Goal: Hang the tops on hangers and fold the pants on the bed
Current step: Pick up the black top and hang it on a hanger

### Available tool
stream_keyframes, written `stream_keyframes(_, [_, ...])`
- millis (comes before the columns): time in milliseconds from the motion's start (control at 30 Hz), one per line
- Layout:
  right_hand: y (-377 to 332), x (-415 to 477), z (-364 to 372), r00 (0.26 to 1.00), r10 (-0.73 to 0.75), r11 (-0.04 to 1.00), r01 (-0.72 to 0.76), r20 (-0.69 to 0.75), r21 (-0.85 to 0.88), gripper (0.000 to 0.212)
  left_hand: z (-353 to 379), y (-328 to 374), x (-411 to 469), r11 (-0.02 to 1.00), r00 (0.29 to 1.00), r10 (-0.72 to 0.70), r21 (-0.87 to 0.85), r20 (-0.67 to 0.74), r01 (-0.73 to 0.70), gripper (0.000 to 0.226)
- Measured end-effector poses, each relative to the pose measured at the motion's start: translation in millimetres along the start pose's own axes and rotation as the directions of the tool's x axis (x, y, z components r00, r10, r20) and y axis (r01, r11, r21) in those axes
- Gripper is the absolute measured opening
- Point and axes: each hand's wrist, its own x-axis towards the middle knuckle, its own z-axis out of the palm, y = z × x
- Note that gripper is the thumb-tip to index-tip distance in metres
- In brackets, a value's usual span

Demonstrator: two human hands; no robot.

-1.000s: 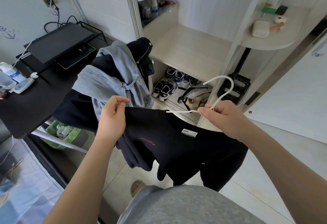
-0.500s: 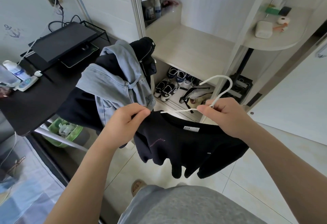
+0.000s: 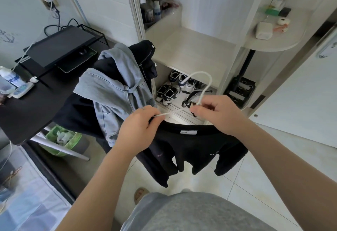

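**A:** What can't you make out?

**B:** Most of the white hanger (image 3: 197, 72); only its hook and one thin arm show; the rest is behind the right hand (image 3: 220, 114) or inside the black top (image 3: 191, 148). The lower hem of the top hangs in bunched folds, so its shape is hard to read; the person's grey-clad body cuts off the floor beneath it. A denim jacket (image 3: 116, 94) lies over a dark garment (image 3: 145, 53) by the wardrobe, and what they are draped on is covered. Bedding (image 3: 27, 203) at lower left runs out of the frame.

**A:** And the hands?

**B:** The left hand (image 3: 138, 130) has its fingers curled, pinching the tip of the hanger's arm together with the shoulder edge of the top; the right hand is closed round the hanger's neck just below the hook. The top hangs between the two hands, in front of the open wardrobe and above the tiled floor.

**A:** Any writing?

**B:** A white neck label (image 3: 188, 132) sits inside the collar, facing up; its dark print is too small to read. There is a thin reddish mark on the left of the top and a small pale one on the right; neither is legible.
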Motion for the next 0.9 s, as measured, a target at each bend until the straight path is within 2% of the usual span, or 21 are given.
stream_keyframes(67, [13,-1,-13,0.999,0.033,0.995,-0.03,0.04,-0.092,0.019,-8,-10,-1,0.998,0.997,-0.033,-0.064,-0.067,0.028,0.019])
stream_keyframes(167, [48,-8,-36,0.97,0.195,0.972,-0.172,0.142,-0.16,0.034,-27,-25,-1,0.988,0.986,-0.076,-0.148,-0.152,0.053,0.022])
stream_keyframes(233, [68,-14,-43,0.905,0.364,0.931,-0.345,0.222,-0.118,0.04,-35,-32,-1,0.984,0.985,-0.075,-0.173,-0.156,0.048,0.018])
stream_keyframes(300, [84,-16,-45,0.853,0.45,0.888,-0.397,0.264,-0.232,0.023,-38,-39,-2,0.984,0.986,-0.063,-0.174,-0.156,0.035,0.014])
stream_keyframes(367, [92,-17,-44,0.852,0.48,0.847,-0.388,0.21,-0.364,0.008,-40,-45,-4,0.987,0.986,-0.042,-0.16,-0.158,0.016,0.014])
stream_keyframes(500, [84,-19,-39,0.937,0.339,0.899,-0.35,-0.085,-0.264,0.013,-40,-55,-6,0.997,0.99,-0.039,-0.077,-0.134,0.029,0.015])
stream_keyframes(600, [66,-20,-32,0.929,0.217,0.96,-0.259,-0.3,-0.109,0.014,-35,-59,-9,0.997,0.99,-0.044,0.06,-0.132,0.053,0.016])
stream_keyframes(667, [54,-22,-30,0.935,0.16,0.981,-0.187,-0.317,-0.058,0.015,-34,-59,-12,0.996,0.974,-0.083,-0.008,-0.211,0.084,0.014])
stream_keyframes(767, [49,-28,-29,0.968,0.086,0.988,-0.114,-0.236,-0.107,0.013,-35,-57,-17,0.976,0.948,-0.152,-0.195,-0.279,0.1,0.017])
stream_keyframes(833, [50,-29,-30,0.97,0.122,0.991,-0.131,-0.212,-0.03,0.026,-35,-54,-17,0.966,0.952,-0.149,-0.245,-0.268,0.082,0.024])
stream_keyframes(900, [49,-29,-32,0.969,0.15,0.989,-0.146,-0.197,0.037,0.052,-34,-51,-16,0.961,0.957,-0.134,-0.269,-0.257,0.063,0.026])
